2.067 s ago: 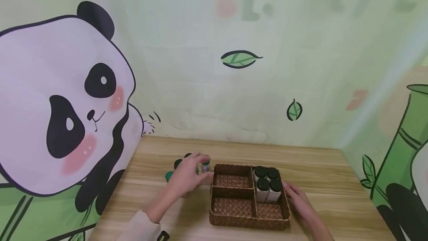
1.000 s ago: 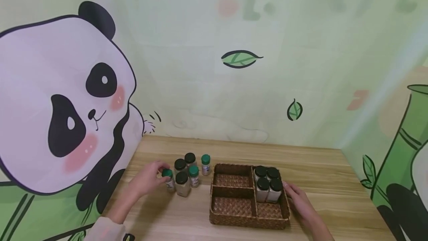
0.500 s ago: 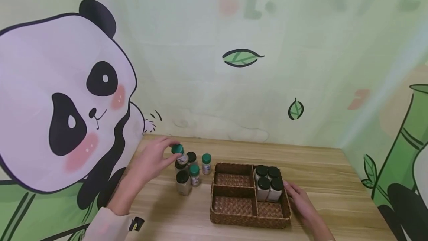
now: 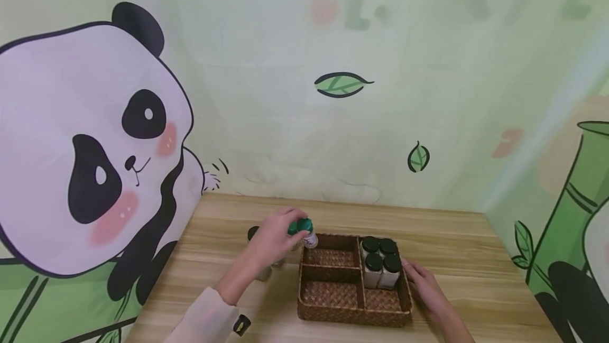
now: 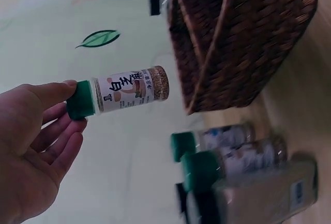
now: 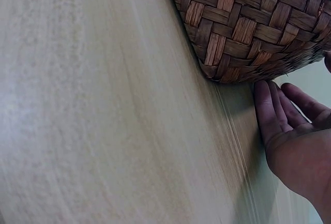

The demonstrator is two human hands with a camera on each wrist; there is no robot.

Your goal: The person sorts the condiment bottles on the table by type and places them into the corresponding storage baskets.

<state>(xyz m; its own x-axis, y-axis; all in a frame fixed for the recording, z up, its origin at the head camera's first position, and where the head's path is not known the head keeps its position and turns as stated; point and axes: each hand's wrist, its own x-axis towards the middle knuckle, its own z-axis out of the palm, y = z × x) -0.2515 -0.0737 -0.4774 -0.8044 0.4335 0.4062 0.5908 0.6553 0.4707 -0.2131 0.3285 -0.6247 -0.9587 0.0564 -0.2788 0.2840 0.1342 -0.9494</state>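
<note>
My left hand point(image 4: 272, 237) pinches the green cap of a small spice jar point(image 5: 129, 90) between thumb and fingers. The jar has a white label and pale sesame-like seeds at its base. In the head view it hangs tilted at the left rim of a brown woven basket point(image 4: 354, 314), by the back left compartment. My right hand point(image 4: 428, 287) lies along the basket's right side, and in the right wrist view its fingers point(image 6: 266, 105) extend straight to the woven wall. Several black-capped jars point(image 4: 390, 277) stand in the basket's right-hand compartment.
Left of the basket, more jars stand on the wooden table point(image 4: 442, 237), partly hidden by my left hand: two green-capped jars point(image 5: 225, 137) and a black-capped jar point(image 5: 274, 193) show in the left wrist view. A panda-printed cloth point(image 4: 266, 121) rises behind the table.
My left hand has taken the leftmost green-capped jar from the group, lifted it over the others and carried it right to the basket. My right hand has stayed at the basket's side.
</note>
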